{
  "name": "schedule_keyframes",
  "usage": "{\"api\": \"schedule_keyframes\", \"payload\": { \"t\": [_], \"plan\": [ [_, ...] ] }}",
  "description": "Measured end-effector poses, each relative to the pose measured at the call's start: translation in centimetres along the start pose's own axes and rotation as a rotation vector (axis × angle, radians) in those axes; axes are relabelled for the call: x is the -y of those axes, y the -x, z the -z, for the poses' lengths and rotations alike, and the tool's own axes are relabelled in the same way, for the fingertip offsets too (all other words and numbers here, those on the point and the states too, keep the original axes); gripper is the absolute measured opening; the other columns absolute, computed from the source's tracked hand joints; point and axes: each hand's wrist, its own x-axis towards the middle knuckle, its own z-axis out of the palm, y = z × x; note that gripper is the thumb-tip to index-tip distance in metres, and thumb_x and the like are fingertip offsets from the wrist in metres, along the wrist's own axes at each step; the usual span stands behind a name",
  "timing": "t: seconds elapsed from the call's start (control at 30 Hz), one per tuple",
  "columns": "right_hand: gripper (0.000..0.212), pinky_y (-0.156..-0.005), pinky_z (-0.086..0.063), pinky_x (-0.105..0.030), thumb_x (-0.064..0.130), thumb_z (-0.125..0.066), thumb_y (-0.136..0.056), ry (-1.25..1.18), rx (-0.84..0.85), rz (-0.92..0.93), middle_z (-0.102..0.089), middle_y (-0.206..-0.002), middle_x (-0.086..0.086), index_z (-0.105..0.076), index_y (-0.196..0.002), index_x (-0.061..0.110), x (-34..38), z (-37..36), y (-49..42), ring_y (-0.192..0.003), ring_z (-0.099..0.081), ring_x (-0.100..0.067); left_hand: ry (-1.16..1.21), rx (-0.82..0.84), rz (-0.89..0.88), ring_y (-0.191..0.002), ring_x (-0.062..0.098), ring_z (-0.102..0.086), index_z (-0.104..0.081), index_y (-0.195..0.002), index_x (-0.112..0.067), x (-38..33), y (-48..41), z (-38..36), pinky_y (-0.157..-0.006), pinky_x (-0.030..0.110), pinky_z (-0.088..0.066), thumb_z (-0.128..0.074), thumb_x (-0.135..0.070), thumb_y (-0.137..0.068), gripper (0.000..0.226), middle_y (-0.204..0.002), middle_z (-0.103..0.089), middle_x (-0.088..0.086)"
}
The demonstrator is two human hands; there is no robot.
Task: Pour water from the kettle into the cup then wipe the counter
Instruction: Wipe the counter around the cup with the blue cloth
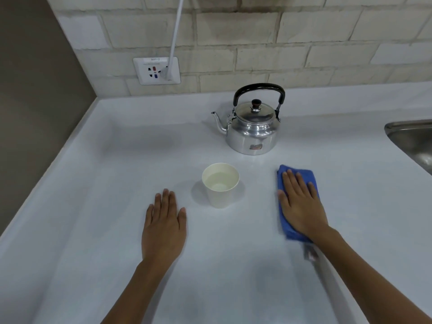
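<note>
Cup (220, 184): upright on counter (117, 160), water inside. Kettle (253, 123): behind cup, apart from it, lid on, spout pointing left. Cloth (295, 199): right of cup, flat on counter. Right hand (301, 204): open, palm pressed on cloth, gripping nothing. Left hand (164, 223): left of cup, flat on counter, empty. Sink (413, 141): far right of cup.

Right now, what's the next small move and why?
Probably slide the right hand with the blue cloth across the counter, steering clear of the paper cup: the cup already holds water, the kettle stands upright, and the hand is flat on the cloth.
</note>
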Motion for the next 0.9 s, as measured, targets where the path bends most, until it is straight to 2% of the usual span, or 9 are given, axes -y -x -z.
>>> {"api": "schedule_keyframes", "payload": {
  "t": [0.17,0.27,0.37,0.43,0.53,0.6,0.7,0.8,0.9],
  "plan": [
    [0.054,-0.119,0.002,-0.037,0.033,-0.015,-0.099,0.021,0.061,0.107,0.004,-0.158,-0.003,0.005,-0.146,0.014,3.1,-0.3,-3.9,-0.145,0.006,-0.018,-0.001,0.007,0.002,-0.144,0.018,0.001,0.001,-0.144,-0.01,0.1,0.0,0.0,-0.115,0.032,0.001,-0.014,-0.034,-0.097,0.055,-0.157,-0.001,0.005],
    [0.052,-0.117,0.009,-0.027,0.035,-0.015,-0.099,-0.001,0.054,0.348,0.003,-0.157,0.007,0.008,-0.144,0.024,2.9,-0.7,-1.6,-0.143,0.01,-0.008,0.014,0.005,-0.004,-0.144,0.019,0.0,-0.001,-0.144,-0.01,0.1,0.1,0.0,-0.116,0.033,0.0,-0.012,-0.034,-0.098,0.054,-0.157,-0.003,0.006],
    [0.047,-0.112,0.017,-0.016,0.035,-0.014,-0.098,-0.081,0.103,0.492,0.004,-0.153,0.019,0.011,-0.139,0.037,1.1,-0.2,-0.4,-0.138,0.016,0.006,-0.005,-0.005,-0.008,-0.144,0.021,-0.004,-0.005,-0.144,-0.009,-0.2,0.2,0.5,-0.116,0.033,-0.002,0.008,-0.043,-0.086,0.069,-0.156,-0.007,0.007],
    [0.047,-0.114,0.013,-0.019,0.031,-0.016,-0.099,-0.075,0.099,0.446,0.002,-0.153,0.019,0.01,-0.138,0.037,0.4,0.2,-1.7,-0.139,0.013,0.003,0.002,-0.002,-0.006,-0.144,0.021,-0.005,-0.007,-0.144,-0.008,-0.4,0.2,0.6,-0.115,0.033,-0.002,0.014,-0.045,-0.078,0.079,-0.156,-0.009,0.008],
    [0.048,-0.118,0.005,-0.028,0.029,-0.017,-0.1,-0.043,0.099,0.362,0.002,-0.156,0.012,0.006,-0.142,0.03,1.8,0.2,-4.6,-0.143,0.008,-0.006,-0.003,0.0,0.007,-0.144,0.021,-0.003,-0.005,-0.144,-0.008,-0.5,0.1,0.5,-0.116,0.033,-0.001,0.01,-0.042,-0.082,0.073,-0.156,-0.006,0.007],
    [0.049,-0.119,0.004,-0.029,0.029,-0.017,-0.1,-0.033,0.134,0.413,0.002,-0.157,0.01,0.004,-0.144,0.027,3.7,0.0,-6.1,-0.143,0.008,-0.007,-0.013,-0.007,0.007,-0.144,0.022,-0.004,-0.005,-0.144,-0.007,-0.5,0.1,0.4,-0.116,0.033,-0.002,0.009,-0.04,-0.085,0.07,-0.156,-0.007,0.008],
    [0.048,-0.118,0.006,-0.026,0.03,-0.018,-0.1,-0.054,0.169,0.581,0.003,-0.155,0.013,0.007,-0.142,0.029,5.6,-0.2,-6.8,-0.14,0.012,-0.001,-0.014,-0.022,-0.013,-0.143,0.023,-0.008,-0.009,-0.144,-0.006,-0.4,0.1,0.4,-0.116,0.034,-0.005,0.026,-0.049,-0.077,0.087,-0.155,-0.011,0.009],
    [0.045,-0.108,0.019,-0.01,0.032,-0.018,-0.1,-0.054,0.202,0.761,0.013,-0.144,0.024,0.009,-0.137,0.03,4.7,-0.4,-6.0,-0.128,0.026,0.017,0.006,-0.032,-0.021,-0.143,0.024,-0.013,-0.015,-0.143,-0.005,-0.5,0.2,0.5,-0.115,0.035,-0.008,0.016,-0.049,-0.081,0.082,-0.154,-0.017,0.01],
    [0.044,-0.104,0.022,-0.005,0.034,-0.015,-0.099,-0.03,0.259,0.848,0.015,-0.14,0.03,0.009,-0.136,0.038,2.8,-0.1,-5.8,-0.129,0.025,0.018,-0.002,-0.013,0.001,-0.143,0.021,-0.007,-0.009,-0.144,-0.008,-0.4,0.1,0.5,-0.115,0.032,-0.003,0.006,-0.044,-0.088,0.068,-0.155,-0.012,0.007]
  ]
}}
